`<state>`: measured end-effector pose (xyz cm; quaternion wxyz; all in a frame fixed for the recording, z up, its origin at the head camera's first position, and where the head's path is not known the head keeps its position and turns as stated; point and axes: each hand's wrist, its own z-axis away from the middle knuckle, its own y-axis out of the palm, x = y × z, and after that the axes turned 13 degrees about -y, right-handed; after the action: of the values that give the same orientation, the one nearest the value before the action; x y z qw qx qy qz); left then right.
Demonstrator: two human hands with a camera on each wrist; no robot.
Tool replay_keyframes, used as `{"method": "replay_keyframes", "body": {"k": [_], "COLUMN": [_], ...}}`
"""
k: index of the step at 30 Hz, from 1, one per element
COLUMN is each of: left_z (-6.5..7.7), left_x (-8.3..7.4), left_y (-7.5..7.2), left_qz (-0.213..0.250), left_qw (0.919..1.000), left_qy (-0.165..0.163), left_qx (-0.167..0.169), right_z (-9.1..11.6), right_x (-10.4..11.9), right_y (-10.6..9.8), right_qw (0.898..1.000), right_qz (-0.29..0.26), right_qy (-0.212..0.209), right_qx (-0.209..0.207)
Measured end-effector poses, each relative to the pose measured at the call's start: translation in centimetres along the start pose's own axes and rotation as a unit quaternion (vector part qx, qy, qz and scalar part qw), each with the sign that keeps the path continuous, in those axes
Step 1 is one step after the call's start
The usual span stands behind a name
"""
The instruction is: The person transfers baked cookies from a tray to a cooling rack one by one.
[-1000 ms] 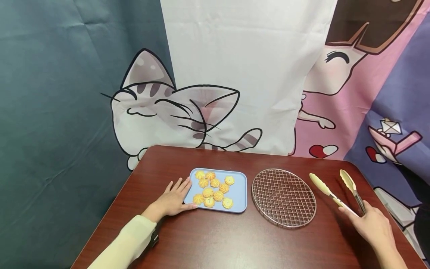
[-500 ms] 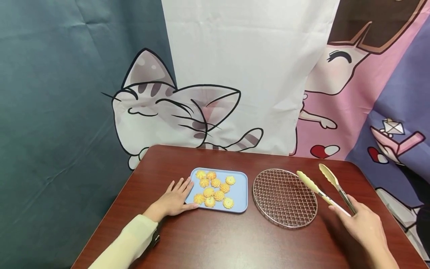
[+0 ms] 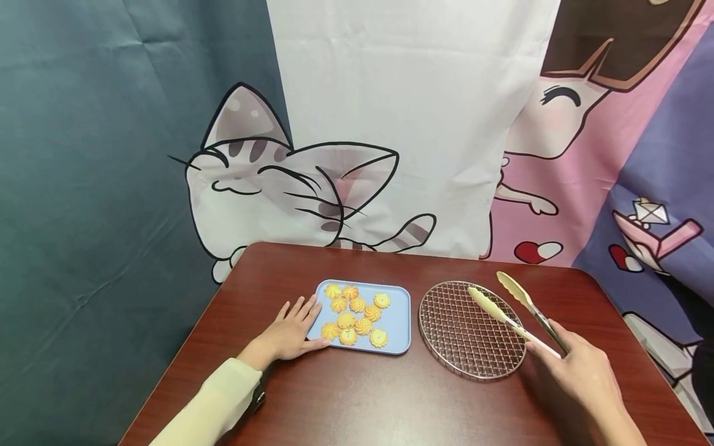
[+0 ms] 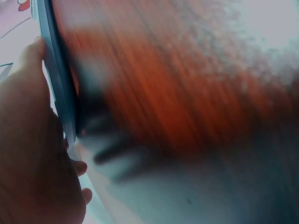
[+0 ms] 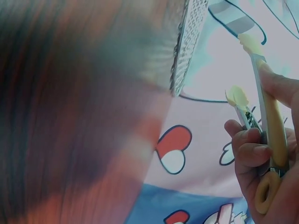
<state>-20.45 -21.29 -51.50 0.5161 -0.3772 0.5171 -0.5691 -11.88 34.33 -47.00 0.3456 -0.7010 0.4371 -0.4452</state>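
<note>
My right hand (image 3: 582,371) grips a pair of tongs (image 5: 275,126) with cream scalloped tips and metal arms. In the head view the tong arms stand spread apart, and one tip overlaps the round wire cooling rack (image 3: 454,331). At the left edge of a light blue tray (image 3: 397,322), my left hand (image 3: 287,331) lies with fingers spread, the fingertips and thumb right at the rim. Several swirled golden cookies (image 3: 362,326) lie on the tray. The left wrist view shows the hand (image 4: 37,140) along the side of the tray (image 4: 58,70).
The tray and the rack stand side by side on a dark red-brown wooden table (image 3: 385,402). Behind the table hangs a printed cloth backdrop (image 3: 413,124) with a cartoon cat. The table's rounded right edge runs past my right hand.
My right hand has moved left with the tongs, from beside the rack to where their tip overlaps it. My left hand, the tray and the cookies have stayed in place.
</note>
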Motion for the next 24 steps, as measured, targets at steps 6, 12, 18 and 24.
{"method": "replay_keyframes", "body": {"k": [6, 12, 18, 24], "left_z": [0.1, 0.2, 0.3, 0.1], "left_x": [-0.1, -0.1, -0.2, -0.2], "left_y": [0.1, 0.3, 0.2, 0.1], "left_qz": [0.001, 0.002, 0.003, 0.001], "left_qw": [1.0, 1.0, 1.0, 1.0], "left_qy": [-0.001, -0.002, -0.005, -0.005], "left_qx": [-0.001, -0.004, -0.001, -0.004], "right_z": [-0.2, -0.5, -1.0, -1.4], "right_x": [1.1, 2.0, 3.1, 3.9], "right_y": [0.4, 0.8, 1.3, 1.8], "right_qw": [0.999, 0.998, 0.996, 0.99], "right_qz": [-0.005, -0.016, -0.017, -0.02], "right_qy": [-0.038, -0.063, -0.084, -0.12], "right_qx": [-0.011, -0.027, -0.035, -0.065]}}
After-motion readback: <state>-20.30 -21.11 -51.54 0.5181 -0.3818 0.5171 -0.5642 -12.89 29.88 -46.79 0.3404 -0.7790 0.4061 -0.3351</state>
